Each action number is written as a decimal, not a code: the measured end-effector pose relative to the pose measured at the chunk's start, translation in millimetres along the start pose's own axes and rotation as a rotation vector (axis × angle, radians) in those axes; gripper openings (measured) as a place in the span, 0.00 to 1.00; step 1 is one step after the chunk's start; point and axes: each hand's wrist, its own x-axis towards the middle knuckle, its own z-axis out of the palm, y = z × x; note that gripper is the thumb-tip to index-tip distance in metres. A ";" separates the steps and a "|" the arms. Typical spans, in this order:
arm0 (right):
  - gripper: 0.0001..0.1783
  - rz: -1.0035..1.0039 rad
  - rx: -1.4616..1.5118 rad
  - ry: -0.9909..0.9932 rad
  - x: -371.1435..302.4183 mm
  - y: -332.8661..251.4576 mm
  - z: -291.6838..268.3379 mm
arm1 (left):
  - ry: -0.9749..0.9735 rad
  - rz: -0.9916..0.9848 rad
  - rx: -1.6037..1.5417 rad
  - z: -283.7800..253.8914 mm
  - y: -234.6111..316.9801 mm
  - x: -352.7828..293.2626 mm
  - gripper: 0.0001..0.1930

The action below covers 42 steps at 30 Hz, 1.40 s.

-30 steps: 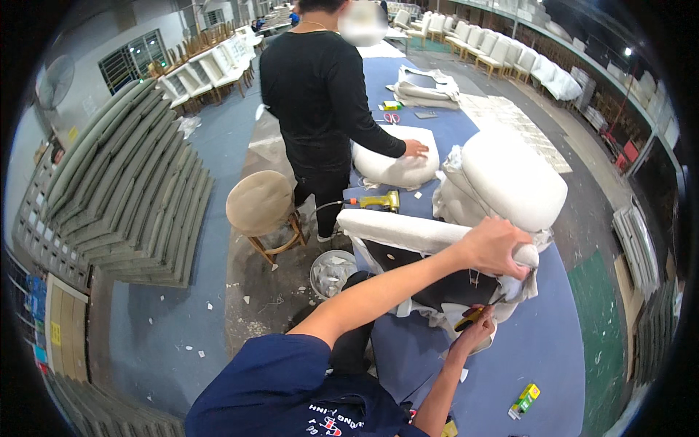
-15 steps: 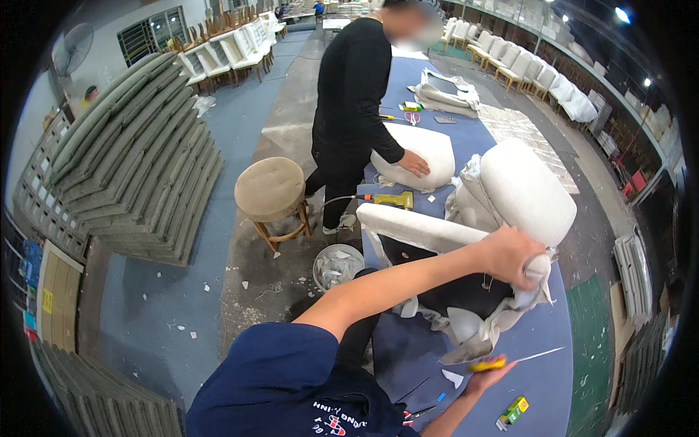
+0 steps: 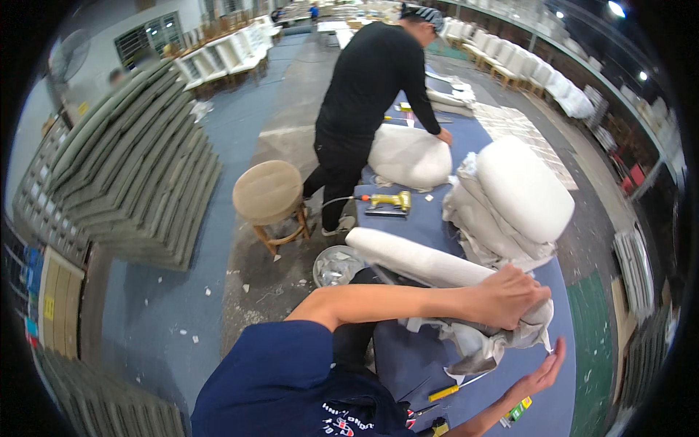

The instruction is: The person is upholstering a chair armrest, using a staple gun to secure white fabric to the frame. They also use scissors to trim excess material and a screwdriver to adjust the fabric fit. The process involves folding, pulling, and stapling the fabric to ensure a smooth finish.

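My left hand (image 3: 510, 297) is closed on the end of a white upholstered chair part (image 3: 415, 256), which is tilted up on the table. Loose fabric (image 3: 473, 349) hangs ragged along its lower side. Beside that end, my right hand (image 3: 540, 375) has its fingers stretched out, close to the fabric's edge; whether it touches is unclear. A yellow-handled tool (image 3: 445, 392) with a thin metal shaft lies on the blue table (image 3: 404, 357), below the fabric. Partly behind my right forearm is a small green and yellow box (image 3: 518, 409).
Across the table, a person in black (image 3: 371, 87) handles a white cushion (image 3: 411, 156). A yellow staple gun (image 3: 389, 204) with a hose lies nearer. More covered cushions (image 3: 524, 189) are piled on the right. A round stool (image 3: 268, 191) and a scrap bucket (image 3: 336, 266) stand left of the table.
The yellow-handled tool has left my right hand and lies on the table. That hand has moved up to the fabric. The chair part has tilted, hiding its black underside. The other person leans farther over.
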 end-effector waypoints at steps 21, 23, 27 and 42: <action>0.13 -0.330 -0.166 -0.022 55.6 -59.9 102.6 | -0.332 0.005 -1.329 29.7 -110.9 61.9 0.12; 0.12 -0.350 -0.111 -0.132 69.6 -56.1 108.4 | -0.274 -0.027 -1.320 30.1 -121.8 62.5 0.13; 0.18 -0.207 0.142 -0.274 95.6 -21.6 105.4 | -0.307 -0.083 -1.396 41.0 -134.4 82.6 0.16; 0.17 0.009 0.418 -0.365 124.2 24.6 153.8 | -0.223 -0.206 -1.397 57.7 -195.8 93.5 0.12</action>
